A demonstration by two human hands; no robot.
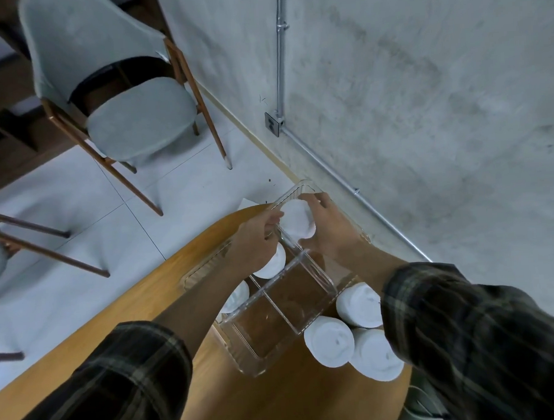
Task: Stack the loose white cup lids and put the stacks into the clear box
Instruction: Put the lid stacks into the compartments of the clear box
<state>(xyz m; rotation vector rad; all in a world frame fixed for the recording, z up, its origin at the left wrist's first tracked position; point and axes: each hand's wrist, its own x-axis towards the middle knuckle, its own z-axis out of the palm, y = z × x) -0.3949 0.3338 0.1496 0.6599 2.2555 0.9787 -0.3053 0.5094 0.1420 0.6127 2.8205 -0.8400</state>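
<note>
A clear divided box [237,351] is set on a rounded wooden table [277,400]. Three stacks of white lids [329,341] are placed just beside it, touching one another.

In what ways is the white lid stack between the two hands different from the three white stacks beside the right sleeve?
Place: the held stack is at the far end of the clear box; the three stacks stand on the table outside the box. Contact: the right hand curls round the held stack, with the left hand at its other side; no hand touches the three stacks. Both are white and round.
</note>
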